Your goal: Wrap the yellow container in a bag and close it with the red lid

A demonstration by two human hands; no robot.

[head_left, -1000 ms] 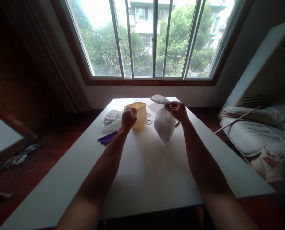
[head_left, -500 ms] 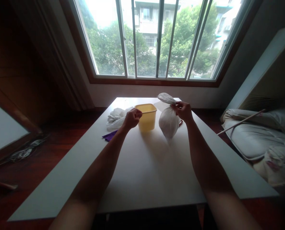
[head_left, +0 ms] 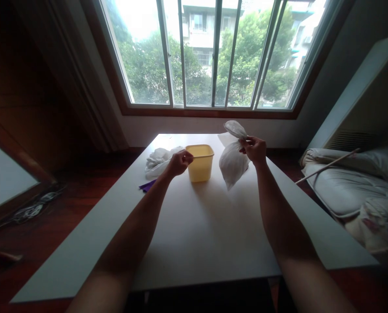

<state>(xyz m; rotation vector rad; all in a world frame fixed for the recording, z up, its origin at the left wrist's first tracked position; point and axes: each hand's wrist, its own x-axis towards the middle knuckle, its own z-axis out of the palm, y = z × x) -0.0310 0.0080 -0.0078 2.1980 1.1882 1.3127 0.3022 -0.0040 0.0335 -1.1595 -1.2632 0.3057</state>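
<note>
My left hand (head_left: 180,162) pinches the near left rim of a yellow plastic bin (head_left: 201,170), which stands upright on the white table. To the right of the bin, my right hand (head_left: 255,150) grips the gathered neck of a white plastic bag (head_left: 233,165). The bag's body hangs rounded below the fingers, and its bunched top flares up to the left. What the bag contains is hidden. Behind my left hand lies a crumpled white plastic bag (head_left: 159,160). A folded purple piece (head_left: 147,186) sits by my left forearm, partly covered by it.
The white table (head_left: 207,243) stretches from me toward the window wall. A cushioned seat (head_left: 360,182) with a thin stick (head_left: 331,165) across it is at the right. Cables (head_left: 34,206) lie on the dark red floor at the left.
My right hand has moved a little to the right with the white bag, away from the bin. My left hand stays at the bin's rim, and the bin has shifted slightly.
</note>
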